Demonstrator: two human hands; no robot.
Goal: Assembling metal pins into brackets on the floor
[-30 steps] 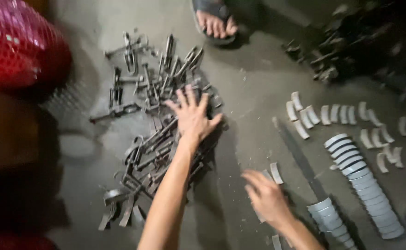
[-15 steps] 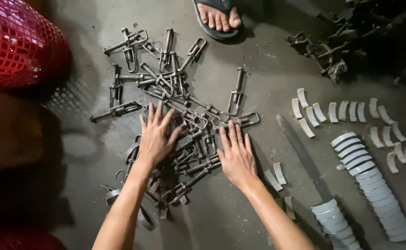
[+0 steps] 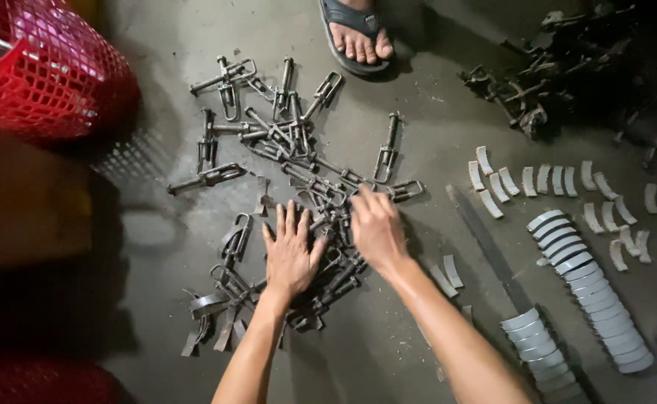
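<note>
Both hands rest in the pile of metal clamps (image 3: 298, 187) on the floor (image 3: 388, 344): the left hand (image 3: 289, 254) lies flat with fingers spread on the pile's near side, gripping nothing, and the right hand (image 3: 377, 228), just right of it, curls down into the tangle, though I cannot tell if it grips a piece. The hooked clamps interlock, so a tug would likely drag neighbours along or pinch a finger. Right of the pile lie curved shells (image 3: 568, 251) and a flat bar (image 3: 489, 247); beyond it a sandalled foot (image 3: 354, 34); left, a red basket (image 3: 36, 71).
</note>
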